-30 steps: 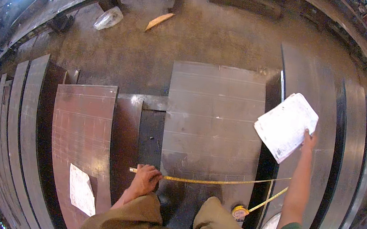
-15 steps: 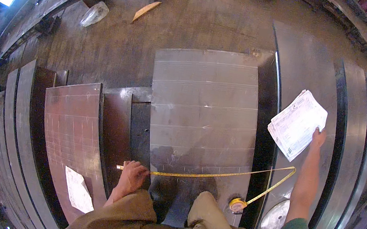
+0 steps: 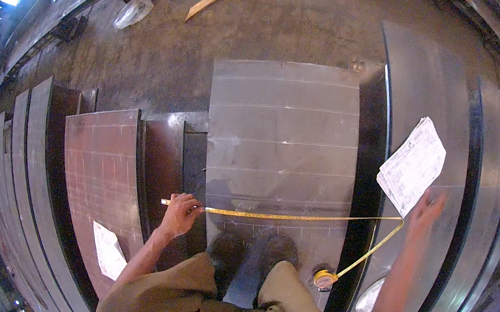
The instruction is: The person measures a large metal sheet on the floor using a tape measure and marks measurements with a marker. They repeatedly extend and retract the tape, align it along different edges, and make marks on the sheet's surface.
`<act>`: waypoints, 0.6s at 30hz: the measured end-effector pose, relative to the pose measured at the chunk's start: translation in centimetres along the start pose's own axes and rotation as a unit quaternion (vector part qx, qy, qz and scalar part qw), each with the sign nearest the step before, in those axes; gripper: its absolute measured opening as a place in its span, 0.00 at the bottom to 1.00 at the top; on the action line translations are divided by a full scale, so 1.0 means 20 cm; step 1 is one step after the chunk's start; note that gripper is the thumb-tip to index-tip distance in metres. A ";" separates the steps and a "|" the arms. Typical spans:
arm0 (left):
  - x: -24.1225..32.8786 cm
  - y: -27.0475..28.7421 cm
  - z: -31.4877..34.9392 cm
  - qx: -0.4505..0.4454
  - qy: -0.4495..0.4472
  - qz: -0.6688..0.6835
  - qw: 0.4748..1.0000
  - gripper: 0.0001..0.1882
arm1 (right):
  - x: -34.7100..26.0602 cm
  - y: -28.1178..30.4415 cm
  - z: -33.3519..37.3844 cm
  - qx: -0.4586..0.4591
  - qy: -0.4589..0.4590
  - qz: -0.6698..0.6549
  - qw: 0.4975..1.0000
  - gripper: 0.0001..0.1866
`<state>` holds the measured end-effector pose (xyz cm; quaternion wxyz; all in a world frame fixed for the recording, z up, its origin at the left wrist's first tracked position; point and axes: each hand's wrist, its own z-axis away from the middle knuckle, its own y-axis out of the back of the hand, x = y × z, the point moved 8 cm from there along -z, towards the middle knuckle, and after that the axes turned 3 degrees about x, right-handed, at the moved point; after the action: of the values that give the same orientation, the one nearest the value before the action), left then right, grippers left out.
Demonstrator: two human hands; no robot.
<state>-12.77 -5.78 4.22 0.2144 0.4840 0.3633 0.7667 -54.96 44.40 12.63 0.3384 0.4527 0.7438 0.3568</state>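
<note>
My left hand (image 3: 182, 214) pinches the yellow tape measure blade (image 3: 279, 216) near its end, over the left edge of a grey steel plate (image 3: 284, 129). The blade crosses this plate to the right, bends sharply above the neighbouring plate and runs back to its round yellow case (image 3: 324, 279). That case rests near the grey plate's near right corner. My right hand (image 3: 427, 209), smeared by motion, is at the lower corner of a stack of printed papers (image 3: 418, 161) on the right-hand plate. Whether its fingers touch the papers is unclear. Chalk lines cross the grey plate.
A reddish marked plate (image 3: 101, 157) with a white sheet (image 3: 108, 251) lies left. More long plates stand on both sides, with dark gaps between. A shiny round object (image 3: 370, 297) sits beside my right forearm. Wood (image 3: 205, 7) and clear plastic (image 3: 133, 11) lie on the far floor.
My left hand has moved farther away from me, carrying the tape blade with it. My right hand has slid off the papers' right edge toward their lower corner, and the stack has turned slightly.
</note>
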 end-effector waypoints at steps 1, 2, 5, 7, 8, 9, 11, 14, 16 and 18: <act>-0.01 0.00 -0.03 0.003 -0.005 0.002 1.000 0.07 | -0.18 0.19 0.09 0.011 0.032 0.046 0.998 0.27; -0.03 -0.01 -0.07 0.006 -0.010 0.005 1.000 0.06 | -0.16 0.28 0.28 0.009 -0.018 0.043 0.999 0.25; -0.14 -0.04 -0.10 0.019 -0.022 -0.023 0.999 0.06 | -0.35 0.43 0.78 -0.115 -0.090 0.054 0.988 0.22; -0.15 -0.06 -0.20 0.014 -0.030 -0.023 0.999 0.06 | -0.42 0.45 1.12 -0.230 -0.159 -0.019 0.960 0.23; -0.16 -0.06 -0.25 0.010 -0.026 -0.014 1.000 0.07 | -0.38 0.46 1.32 -0.280 -0.245 -0.018 0.928 0.30; -0.16 -0.08 -0.30 0.006 -0.022 -0.001 1.000 0.07 | -0.37 0.46 1.45 -0.312 -0.246 0.017 0.918 0.31; -0.12 -0.05 -0.36 0.032 -0.063 -0.003 0.997 0.07 | -0.38 0.45 1.60 -0.356 -0.254 0.033 0.898 0.35; -0.11 -0.06 -0.43 0.050 -0.082 0.008 0.995 0.07 | -0.31 0.40 1.68 -0.364 -0.277 0.034 0.889 0.40; -0.12 -0.05 -0.42 0.081 -0.077 0.017 0.994 0.07 | -0.39 0.37 1.64 -0.398 -0.250 0.012 0.882 0.44; -0.10 -0.03 -0.41 0.137 -0.079 0.037 0.987 0.06 | -0.49 0.36 1.62 -0.425 -0.260 0.019 0.867 0.49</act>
<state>-19.30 -9.57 0.44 0.1457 0.5805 0.4290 0.6766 -21.60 45.11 3.71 0.6721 0.3559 0.3968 0.5139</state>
